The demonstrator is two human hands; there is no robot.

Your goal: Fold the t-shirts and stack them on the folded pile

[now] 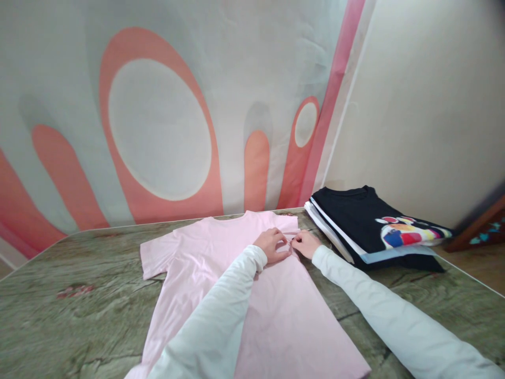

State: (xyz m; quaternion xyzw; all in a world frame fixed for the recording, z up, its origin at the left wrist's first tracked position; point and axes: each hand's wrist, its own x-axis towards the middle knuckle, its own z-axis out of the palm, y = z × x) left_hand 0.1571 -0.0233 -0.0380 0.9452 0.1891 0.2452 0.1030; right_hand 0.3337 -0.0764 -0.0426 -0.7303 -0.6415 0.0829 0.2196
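A pale pink T-shirt [284,321] lies spread on the wood-patterned table, its neckline toward the far edge and one sleeve [158,256] stretched out on the left. Both hands meet at its right side, near the base of the right sleeve. My left hand [271,245] rests on the shirt with fingers bent, thumb and forefinger closed on a bit of its cloth. Just across from it, my right hand [306,244] pinches the fabric at the shirt's edge. Small creases gather between the fingertips. White long sleeves cover both forearms and hide part of the shirt's middle.
A stack of folded shirts [347,221] stands at the right back of the table, a black one with a colourful print on top. The table [94,305] reaches a backdrop [232,79] with coral shapes. A dark wooden piece [483,226] is at far right.
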